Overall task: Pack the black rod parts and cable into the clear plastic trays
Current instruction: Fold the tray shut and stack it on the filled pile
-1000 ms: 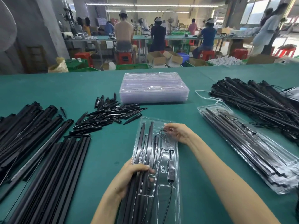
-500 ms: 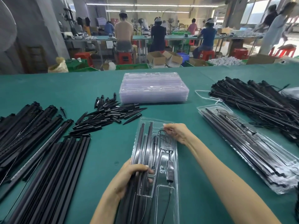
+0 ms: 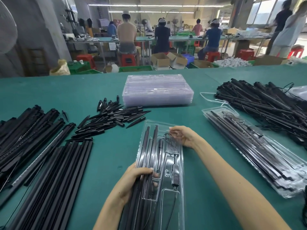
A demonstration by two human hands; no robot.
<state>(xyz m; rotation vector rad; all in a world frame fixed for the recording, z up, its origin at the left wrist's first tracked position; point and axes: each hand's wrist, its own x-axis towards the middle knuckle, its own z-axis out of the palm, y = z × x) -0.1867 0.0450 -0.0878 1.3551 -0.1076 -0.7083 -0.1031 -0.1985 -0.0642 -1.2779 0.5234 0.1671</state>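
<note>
Fingers (image 3: 146, 170) of the left hand (image 3: 132, 181) curl over a bundle of black rods (image 3: 144, 163), pressing them into the left channels of the clear tray (image 3: 180, 196) on the green worktop (image 3: 108, 151). Across it, the right hand (image 3: 186, 136) pinches the tray's far right edge, beside the coiled cable (image 3: 168, 136) lying in its own pocket with an inline controller (image 3: 175, 175) below. To seat the rods well, I would keep them parallel, ends aligned with the channel tops, and press evenly so none rides over a divider. Glare on the plastic makes the rod count uncertain, and the tray's near end is cut off by the frame. Loose rods (image 3: 49, 171), short spikes (image 3: 109, 120), spare trays (image 3: 157, 92) and a packed tray (image 3: 265, 155) surround it.
</note>
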